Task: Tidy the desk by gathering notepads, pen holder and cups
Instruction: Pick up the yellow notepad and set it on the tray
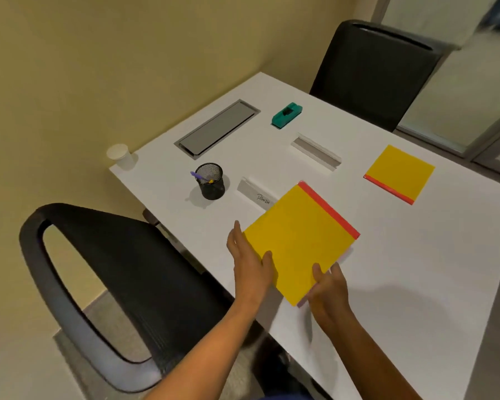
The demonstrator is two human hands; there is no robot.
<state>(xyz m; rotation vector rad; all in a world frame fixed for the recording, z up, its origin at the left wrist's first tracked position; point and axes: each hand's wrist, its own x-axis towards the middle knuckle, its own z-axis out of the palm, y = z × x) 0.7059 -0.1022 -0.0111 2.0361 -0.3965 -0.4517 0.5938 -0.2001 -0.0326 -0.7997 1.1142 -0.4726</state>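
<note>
A yellow notepad with a red spine strip (pixel 299 238) is held over the white desk (pixel 416 255) by both hands. My left hand (pixel 250 261) grips its left edge with the thumb on top. My right hand (pixel 329 290) grips its near corner. A second yellow notepad (pixel 400 173) lies flat at the right. A black mesh pen holder (pixel 210 181) with a purple pen stands left of centre. A white paper cup (pixel 119 155) stands on the desk's far left corner.
A green whiteboard eraser (pixel 286 115), a grey cable hatch (pixel 217 129) and two white name plates (pixel 315 151) (pixel 256 194) sit on the desk. One black chair (pixel 122 272) stands at the near left, another (pixel 373 73) at the far side.
</note>
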